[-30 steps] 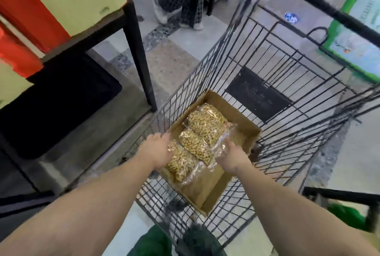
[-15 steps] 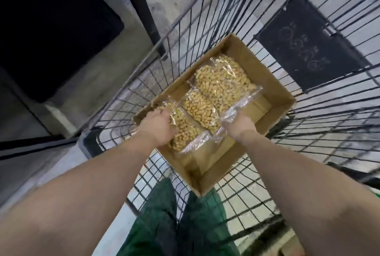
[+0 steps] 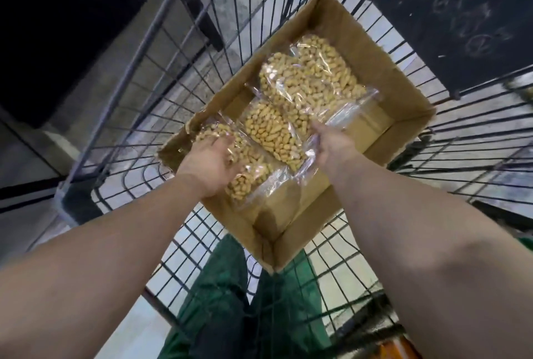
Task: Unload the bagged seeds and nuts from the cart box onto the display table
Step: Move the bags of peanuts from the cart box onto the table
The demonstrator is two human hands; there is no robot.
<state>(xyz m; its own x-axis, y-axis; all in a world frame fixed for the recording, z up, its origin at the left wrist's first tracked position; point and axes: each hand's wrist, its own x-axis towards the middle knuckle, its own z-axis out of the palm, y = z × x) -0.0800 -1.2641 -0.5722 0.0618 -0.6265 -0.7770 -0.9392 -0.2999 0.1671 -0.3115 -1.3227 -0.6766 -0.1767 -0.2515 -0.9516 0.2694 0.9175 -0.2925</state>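
1. The bags are clear plastic packs filled with pale yellow nuts; the film is crinkled and glossy, with flat empty margins past the fill.
2. Three show: a near bag [image 3: 245, 168], a middle bag [image 3: 271, 133] and a far bag [image 3: 311, 76], the largest, which overlaps the middle one.
3. All three lie inside the box [image 3: 403, 133], an open brown cardboard carton with bare floor at its near end.
4. The box sits in the cart [image 3: 161, 70], a black wire basket.
5. The left hand [image 3: 209, 159] lies over the near bag with fingers curled round its left edge, grasping it.
6. The right hand [image 3: 331, 142] rests at the clear edges of the middle and far bags; whether it grips the film cannot be told.
7. Green trousers [image 3: 213, 301] show through the wires below.
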